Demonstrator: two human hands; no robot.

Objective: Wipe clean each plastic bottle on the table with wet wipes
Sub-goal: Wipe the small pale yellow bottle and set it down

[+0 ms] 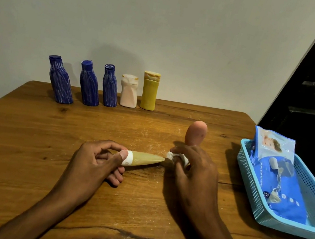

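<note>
My left hand (98,160) pinches the white-capped end of a slim, pale yellow tube bottle (144,159), held level just above the table with its flat tip pointing right. My right hand (191,172) grips a crumpled white wet wipe (175,157) right at that tip. Just behind my right hand stands an orange-pink rounded bottle (195,132), partly hidden by my fingers. Along the back edge stand three blue bottles (89,84) streaked with white, a small white bottle (129,92) and a yellow bottle (150,91).
A light blue plastic basket (253,188) sits at the table's right edge and holds a blue pack of baby wet wipes (284,185). The wooden table (25,139) has white dusty marks near its middle. A dark door stands at the right.
</note>
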